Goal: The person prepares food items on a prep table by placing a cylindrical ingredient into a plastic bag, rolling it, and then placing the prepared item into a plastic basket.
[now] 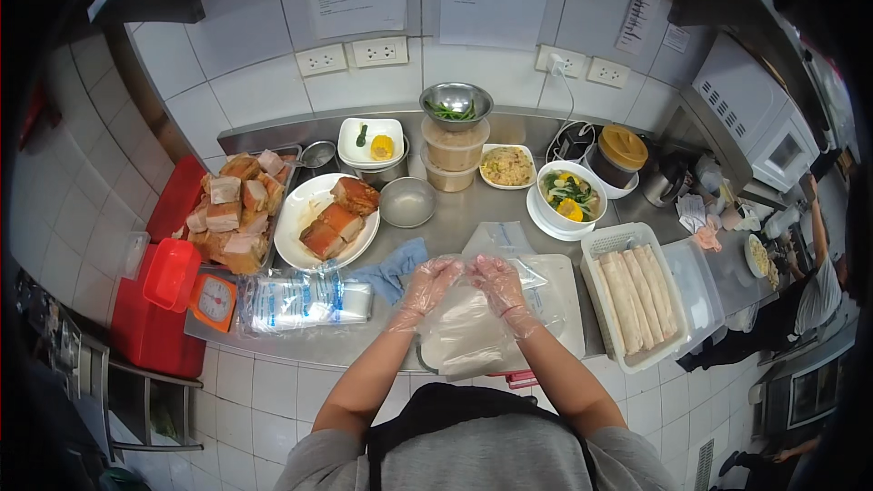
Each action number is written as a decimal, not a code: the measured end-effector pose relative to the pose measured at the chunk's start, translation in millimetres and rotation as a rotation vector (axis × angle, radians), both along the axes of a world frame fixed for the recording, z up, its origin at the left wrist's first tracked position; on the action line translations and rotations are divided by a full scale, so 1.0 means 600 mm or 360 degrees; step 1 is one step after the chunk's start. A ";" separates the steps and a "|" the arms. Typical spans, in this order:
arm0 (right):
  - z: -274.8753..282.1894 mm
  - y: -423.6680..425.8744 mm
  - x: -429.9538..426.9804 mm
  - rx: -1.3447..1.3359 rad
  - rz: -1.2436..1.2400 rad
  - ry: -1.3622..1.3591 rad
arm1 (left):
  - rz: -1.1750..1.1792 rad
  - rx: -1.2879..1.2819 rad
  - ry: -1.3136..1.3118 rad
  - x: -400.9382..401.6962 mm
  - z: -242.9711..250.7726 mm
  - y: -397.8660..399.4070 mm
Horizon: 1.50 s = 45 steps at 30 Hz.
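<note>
Both my hands wear clear plastic gloves and meet over a white cutting board (569,314). My left hand (433,286) and my right hand (499,283) pinch the upper edge of a clear plastic bag (470,337), which hangs down between them. Another clear plastic bag (501,239) lies behind my hands. To the left are a blue cloth (395,269) and a pack of plastic bags (307,303). A white plate (290,218) holds roasted pork pieces (334,228). Right of the board, a white plastic basket (590,273) holds several pale wrapped rolls (638,296).
At the left are a tray of pork chunks (235,208) and an orange kitchen scale (213,300). Stacked tubs (453,150), a soup bowl (569,194) and a rice dish (507,166) stand at the back. A person (815,293) is at the far right.
</note>
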State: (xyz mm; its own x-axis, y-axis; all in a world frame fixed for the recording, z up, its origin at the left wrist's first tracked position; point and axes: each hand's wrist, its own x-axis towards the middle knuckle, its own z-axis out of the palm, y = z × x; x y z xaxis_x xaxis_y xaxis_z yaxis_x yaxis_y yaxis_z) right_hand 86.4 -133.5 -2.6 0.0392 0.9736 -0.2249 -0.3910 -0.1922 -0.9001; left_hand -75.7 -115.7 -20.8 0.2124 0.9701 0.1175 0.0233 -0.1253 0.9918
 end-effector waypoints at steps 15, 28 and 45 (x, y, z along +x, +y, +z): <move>0.048 0.002 -0.029 0.0644 0.0057 -0.0826 | -0.0144 -0.0269 -0.0353 -0.021 -0.043 0.036; 0.049 0.019 0.019 0.0367 -0.0115 -0.0348 | -0.0152 -0.0766 -0.0854 -0.021 0.044 0.039; 0.105 0.008 0.038 0.0237 -0.0052 -0.0479 | -0.0141 -0.0478 -0.1077 0.070 0.103 0.062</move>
